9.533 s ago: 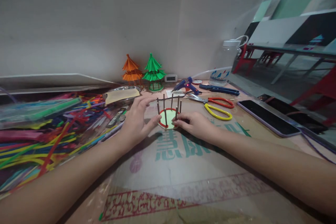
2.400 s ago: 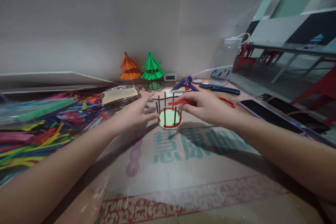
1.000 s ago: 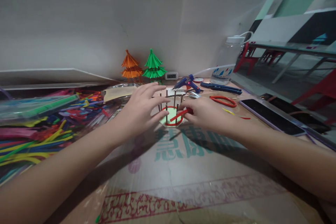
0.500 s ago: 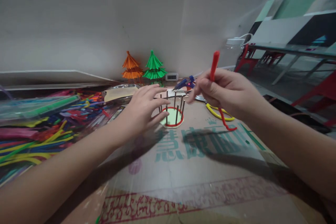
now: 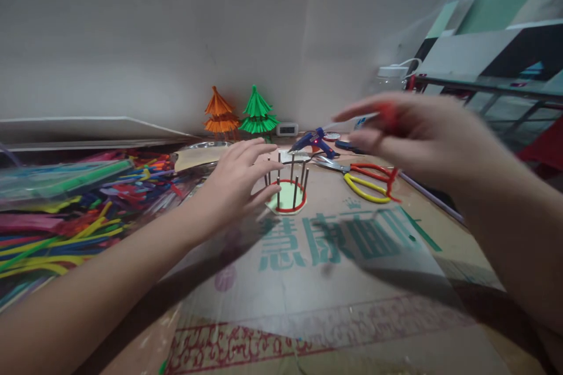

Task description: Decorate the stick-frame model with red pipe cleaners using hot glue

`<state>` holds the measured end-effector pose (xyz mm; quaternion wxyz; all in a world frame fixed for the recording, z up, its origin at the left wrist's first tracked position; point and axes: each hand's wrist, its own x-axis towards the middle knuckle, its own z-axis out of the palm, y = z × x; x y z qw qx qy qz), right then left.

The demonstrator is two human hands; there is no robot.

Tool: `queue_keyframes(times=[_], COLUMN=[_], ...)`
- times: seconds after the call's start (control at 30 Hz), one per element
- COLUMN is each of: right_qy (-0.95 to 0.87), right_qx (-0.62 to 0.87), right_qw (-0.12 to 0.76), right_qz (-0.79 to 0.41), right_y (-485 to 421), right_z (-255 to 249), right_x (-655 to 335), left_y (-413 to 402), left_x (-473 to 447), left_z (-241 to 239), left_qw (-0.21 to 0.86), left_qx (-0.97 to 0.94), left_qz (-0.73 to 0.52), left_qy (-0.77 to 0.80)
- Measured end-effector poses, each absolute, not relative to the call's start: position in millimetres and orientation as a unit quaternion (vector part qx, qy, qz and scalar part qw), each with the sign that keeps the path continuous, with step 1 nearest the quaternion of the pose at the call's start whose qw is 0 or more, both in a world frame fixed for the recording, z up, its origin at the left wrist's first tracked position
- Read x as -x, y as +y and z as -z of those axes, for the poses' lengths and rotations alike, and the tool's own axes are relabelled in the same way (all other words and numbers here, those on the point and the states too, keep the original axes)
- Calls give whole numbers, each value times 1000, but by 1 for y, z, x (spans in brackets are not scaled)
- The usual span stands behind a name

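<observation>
A small pale-green base point(image 5: 288, 194) carries several upright dark sticks point(image 5: 295, 192), with a red ring point(image 5: 291, 210) around their feet. My left hand point(image 5: 240, 179) is open beside its left side, the spread fingertips close to the sticks; I cannot tell whether they touch. My right hand point(image 5: 413, 135), smeared by motion, is raised to the right of the base. It holds a red pipe cleaner point(image 5: 390, 187), whose loose end hangs down past the handles of the scissors point(image 5: 365, 187). The rest of the pipe cleaner is mostly hidden by the hand.
A blue glue gun point(image 5: 314, 142) lies behind the base. Orange point(image 5: 220, 114) and green point(image 5: 258, 114) little trees stand against the white board, beside a small digital display point(image 5: 287, 129). Many coloured pipe cleaners point(image 5: 65, 243) heap up at left, near a metal dish point(image 5: 200, 155).
My right hand has moved right and turned, carrying the red pipe cleaner, which no longer stands upright above the fingers. More of the scissors and glue gun shows. My left hand has barely moved.
</observation>
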<state>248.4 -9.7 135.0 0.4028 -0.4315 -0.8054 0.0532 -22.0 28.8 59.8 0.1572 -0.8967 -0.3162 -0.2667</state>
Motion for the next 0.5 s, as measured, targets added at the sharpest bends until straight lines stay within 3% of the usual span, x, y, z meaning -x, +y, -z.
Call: queue_keyframes(times=[0.1,0.2,0.5], right_qy=[-861,-875,-858], right_qx=[420,427,453], right_qw=[278,215,220], right_qz=[-67,-70,-103], right_y=[6,19,31], right_z=[-111,-87,-62], right_x=[-237,-226,-215], left_y=[29,30,31], left_x=[23,25,26], left_z=[-62,-64,-63], left_qw=[162,168,169], left_qx=[893,888,885], left_qz=[267,271,271], left_qy=[-324,-333,-339])
